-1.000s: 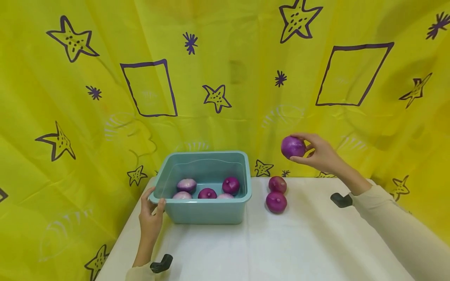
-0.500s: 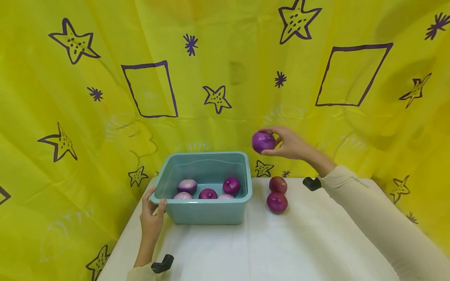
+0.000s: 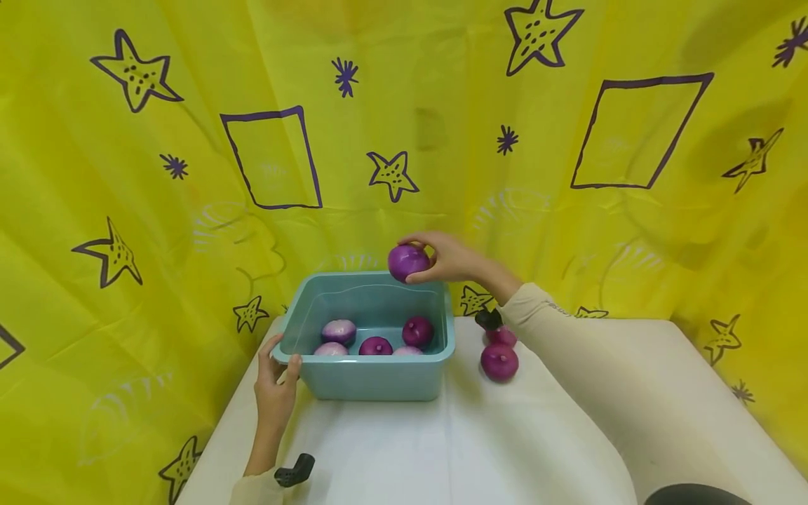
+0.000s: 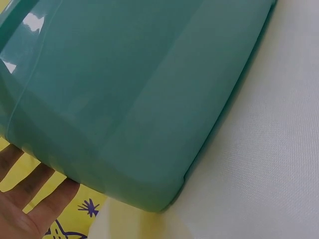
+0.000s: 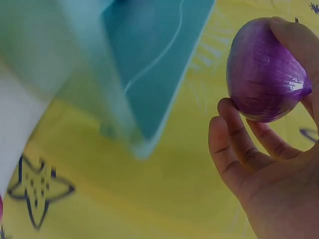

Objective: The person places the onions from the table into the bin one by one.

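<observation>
Carried leftward, the purple onion now hangs above the teal tub's back rim, pinched in my right hand, while my left hand grips the tub's near-left corner.

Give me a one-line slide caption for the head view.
Right hand holds a purple onion above the teal tub; left hand grips its rim.
</observation>
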`<control>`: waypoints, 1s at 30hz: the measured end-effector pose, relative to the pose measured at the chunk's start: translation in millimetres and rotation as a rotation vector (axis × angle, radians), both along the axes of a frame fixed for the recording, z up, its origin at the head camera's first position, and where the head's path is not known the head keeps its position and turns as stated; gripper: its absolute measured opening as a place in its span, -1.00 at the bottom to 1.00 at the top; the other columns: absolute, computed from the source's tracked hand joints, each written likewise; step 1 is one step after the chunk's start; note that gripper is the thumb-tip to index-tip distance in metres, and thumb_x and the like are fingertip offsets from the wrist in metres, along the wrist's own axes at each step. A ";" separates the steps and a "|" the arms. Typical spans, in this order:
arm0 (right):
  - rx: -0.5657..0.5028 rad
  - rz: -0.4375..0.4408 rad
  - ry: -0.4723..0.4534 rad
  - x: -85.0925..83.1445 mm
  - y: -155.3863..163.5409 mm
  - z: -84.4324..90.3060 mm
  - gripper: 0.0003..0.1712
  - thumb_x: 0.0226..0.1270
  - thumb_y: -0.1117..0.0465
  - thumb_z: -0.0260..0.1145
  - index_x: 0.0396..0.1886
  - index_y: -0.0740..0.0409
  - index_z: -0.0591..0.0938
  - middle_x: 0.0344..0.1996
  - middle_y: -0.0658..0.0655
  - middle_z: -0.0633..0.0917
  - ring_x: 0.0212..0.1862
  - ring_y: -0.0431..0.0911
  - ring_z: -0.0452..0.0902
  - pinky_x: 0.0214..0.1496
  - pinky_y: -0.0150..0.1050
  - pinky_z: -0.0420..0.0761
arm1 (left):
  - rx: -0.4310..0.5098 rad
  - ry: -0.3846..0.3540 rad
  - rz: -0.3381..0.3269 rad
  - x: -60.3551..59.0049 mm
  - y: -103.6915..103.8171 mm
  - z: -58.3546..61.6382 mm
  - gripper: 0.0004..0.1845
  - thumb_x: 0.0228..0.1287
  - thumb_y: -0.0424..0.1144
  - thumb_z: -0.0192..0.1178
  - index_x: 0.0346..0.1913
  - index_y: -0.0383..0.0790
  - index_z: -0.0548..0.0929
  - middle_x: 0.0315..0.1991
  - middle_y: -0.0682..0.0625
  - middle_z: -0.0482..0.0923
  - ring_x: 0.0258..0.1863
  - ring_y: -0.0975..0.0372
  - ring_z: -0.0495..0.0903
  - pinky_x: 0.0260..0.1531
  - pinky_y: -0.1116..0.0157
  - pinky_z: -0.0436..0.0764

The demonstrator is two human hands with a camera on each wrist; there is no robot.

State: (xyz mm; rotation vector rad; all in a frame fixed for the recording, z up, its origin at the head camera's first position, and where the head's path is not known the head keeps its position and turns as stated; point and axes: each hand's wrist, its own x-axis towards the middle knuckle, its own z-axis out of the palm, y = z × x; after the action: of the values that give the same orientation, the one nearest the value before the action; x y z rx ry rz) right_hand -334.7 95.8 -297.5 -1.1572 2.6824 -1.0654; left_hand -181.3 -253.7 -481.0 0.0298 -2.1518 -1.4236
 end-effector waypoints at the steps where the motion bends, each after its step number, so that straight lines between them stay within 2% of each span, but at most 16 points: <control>1: -0.002 0.012 -0.004 -0.7 -6.7 -1.6 -0.17 0.15 0.13 0.61 0.41 0.09 0.49 0.20 0.20 0.61 0.07 0.09 0.62 0.08 -0.11 0.70 | 0.002 0.002 -0.003 0.1 0.1 0.3 -0.45 0.53 -0.23 0.16 0.48 -0.07 0.29 0.40 -0.34 0.43 0.24 -0.30 0.53 0.11 -0.16 0.56; 4: 0.001 0.037 -0.009 -2.7 -24.3 -7.3 -0.17 0.13 0.13 0.62 0.40 0.09 0.50 0.19 0.18 0.62 0.15 0.08 0.57 0.10 -0.12 0.70 | 0.006 0.003 -0.005 0.5 0.4 1.0 -0.45 0.53 -0.22 0.16 0.48 -0.07 0.29 0.40 -0.36 0.42 0.24 -0.31 0.52 0.12 -0.25 0.53; 11: 0.049 0.068 0.005 -5.5 -50.1 -19.6 -0.20 0.12 0.10 0.62 0.37 0.08 0.53 0.18 0.16 0.64 0.18 0.05 0.51 0.19 -0.11 0.64 | 0.004 -0.001 -0.001 0.7 0.5 1.2 -0.46 0.53 -0.22 0.16 0.47 -0.07 0.29 0.40 -0.37 0.42 0.24 -0.32 0.52 0.12 -0.26 0.53; 18: 0.078 0.109 0.022 -8.3 -59.7 -30.6 -0.21 0.13 0.12 0.62 0.36 0.17 0.53 0.21 0.22 0.63 0.20 0.12 0.51 0.29 0.07 0.56 | 0.009 -0.003 -0.011 -0.2 0.6 -0.1 -0.46 0.54 -0.21 0.15 0.48 -0.06 0.28 0.42 -0.34 0.40 0.25 -0.30 0.51 0.12 -0.25 0.53; 30: 0.127 0.100 0.006 -6.1 -66.1 -36.8 -0.21 0.16 0.12 0.61 0.38 0.14 0.52 0.19 0.18 0.64 0.19 0.06 0.55 0.23 -0.12 0.60 | 0.003 -0.007 -0.008 -1.1 -0.8 -1.2 -0.45 0.53 -0.21 0.15 0.49 -0.04 0.28 0.43 -0.33 0.39 0.28 -0.30 0.50 0.13 -0.24 0.53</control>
State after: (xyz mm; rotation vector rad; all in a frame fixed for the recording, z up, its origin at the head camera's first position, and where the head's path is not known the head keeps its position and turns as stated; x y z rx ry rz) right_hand -340.8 29.7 -334.4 -1.2579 2.6212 -0.8644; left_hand -182.4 -254.5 -482.2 0.0271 -2.1580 -1.4332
